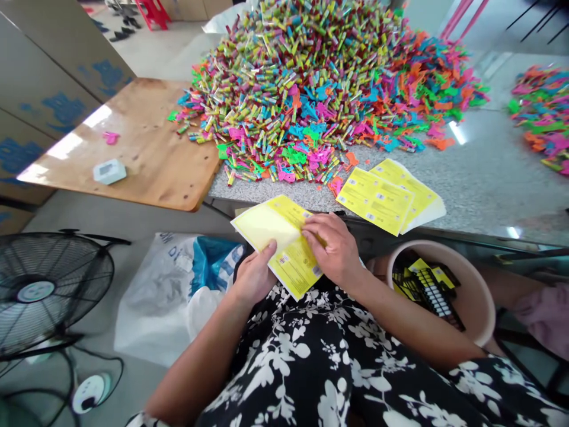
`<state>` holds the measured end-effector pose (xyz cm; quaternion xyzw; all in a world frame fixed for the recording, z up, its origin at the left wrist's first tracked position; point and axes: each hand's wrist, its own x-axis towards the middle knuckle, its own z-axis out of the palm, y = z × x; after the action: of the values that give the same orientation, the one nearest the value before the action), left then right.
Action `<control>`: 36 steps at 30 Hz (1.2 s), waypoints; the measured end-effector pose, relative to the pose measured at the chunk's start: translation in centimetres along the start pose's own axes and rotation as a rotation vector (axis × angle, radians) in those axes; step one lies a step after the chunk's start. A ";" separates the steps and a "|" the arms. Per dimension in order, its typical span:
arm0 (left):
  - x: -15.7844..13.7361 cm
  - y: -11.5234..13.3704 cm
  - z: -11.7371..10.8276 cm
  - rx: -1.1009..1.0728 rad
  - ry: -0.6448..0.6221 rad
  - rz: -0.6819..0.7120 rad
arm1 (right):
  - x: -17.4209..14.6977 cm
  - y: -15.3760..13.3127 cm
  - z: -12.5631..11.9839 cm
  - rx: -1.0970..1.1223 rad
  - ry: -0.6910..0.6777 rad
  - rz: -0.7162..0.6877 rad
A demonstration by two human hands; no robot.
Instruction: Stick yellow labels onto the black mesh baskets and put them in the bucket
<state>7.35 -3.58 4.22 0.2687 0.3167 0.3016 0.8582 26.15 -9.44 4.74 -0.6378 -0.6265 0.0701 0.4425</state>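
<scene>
The left hand [255, 274] and right hand [332, 248] pinch a yellow sheet [284, 237], fingers closed — seemingly unfinished — while spare sheets [377, 198] lie unheld on the worktop [480, 190].

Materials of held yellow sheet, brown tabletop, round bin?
Yellow sheet: likely paper or label stock, smooth; thin, bending, printed.
Brown tabletop: looks like wood, perhaps veneer, glossy; dark knot-like spots, bright reflections.
Round bin: probably moulded plastic, smooth; even pale colour, rounded rim.

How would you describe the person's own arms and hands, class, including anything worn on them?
The left hand and right hand are ungloved. The forearms are bare, with no watch or bracelet visible. The right sleeve is black with a white floral print.
</scene>
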 end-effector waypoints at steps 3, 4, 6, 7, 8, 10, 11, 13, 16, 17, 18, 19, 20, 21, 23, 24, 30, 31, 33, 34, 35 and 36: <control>-0.2 0.0 0.1 0.014 -0.006 -0.004 | 0.0 -0.1 -0.2 0.017 0.040 -0.001; -0.3 0.0 0.2 0.023 -0.007 -0.002 | -0.1 -0.1 -0.2 0.019 0.039 -0.011; -0.3 -0.2 0.5 0.039 0.004 0.019 | -0.3 -0.3 -0.1 0.013 0.010 -0.026; -0.3 -0.3 0.5 0.046 0.013 0.034 | -0.3 -0.4 0.0 0.011 -0.006 -0.028; -0.3 -0.5 0.6 0.055 0.021 0.053 | -0.4 -0.6 0.1 0.012 -0.014 -0.027; -0.2 -0.8 0.5 0.087 0.026 0.096 | -0.5 -0.7 0.2 0.020 -0.005 -0.025; -0.1 -1.0 0.4 0.110 0.022 0.114 | -0.5 -0.8 0.3 0.024 0.004 -0.029; -0.1 -1.2 0.1 0.169 0.011 0.142 | -0.5 -0.8 0.2 0.026 0.011 -0.038; -0.1 -1.4 -0.4 0.257 -0.009 0.147 | -0.4 -0.7 -0.1 0.022 -0.003 -0.029; -0.1 -1.4 -0.5 0.277 -0.016 0.149 | -0.3 -0.7 -0.1 0.024 -0.009 -0.026; -0.1 -1.4 -0.6 0.291 -0.022 0.152 | -0.3 -0.7 -0.2 0.028 -0.011 -0.023; -0.1 -1.4 -0.6 0.297 -0.030 0.155 | -0.3 -0.6 -0.3 0.037 -0.008 -0.018; -0.1 -1.4 -0.5 0.297 -0.037 0.158 | -0.2 -0.6 -0.4 0.053 -0.001 -0.008; -0.2 -1.3 -0.5 0.295 -0.045 0.158 | -0.2 -0.6 -0.5 0.077 0.006 0.009; -0.3 -1.2 -0.4 0.288 -0.059 0.147 | 0.0 -0.5 -0.6 0.151 0.019 0.067; -0.4 -1.1 -0.4 0.285 -0.063 0.136 | 0.0 -0.5 -0.7 0.188 0.023 0.104; -0.7 -0.9 -0.8 0.248 -0.014 0.080 | 0.5 0.1 -1.6 0.238 0.044 0.276; -0.7 -0.8 -0.9 0.243 0.015 0.075 | 0.6 0.4 -1.8 0.241 0.051 0.309; -0.6 -0.1 -1.2 0.244 0.102 0.081 | 0.8 1.3 -2.2 0.260 0.074 0.374; -0.4 0.5 -1.5 0.250 0.154 0.098 | 0.9 1.8 -2.5 0.281 0.087 0.402; -0.3 1.2 -2.0 0.261 0.207 0.123 | 1.0 2.4 -2.8 0.317 0.104 0.428; -0.1 2.1 -2.5 0.277 0.261 0.157 | 1.1 3.1 -3.2 0.366 0.125 0.453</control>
<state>4.78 -1.59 3.98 0.3669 0.4418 0.3533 0.7385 30.73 -9.45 5.17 -0.6743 -0.4166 0.2395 0.5607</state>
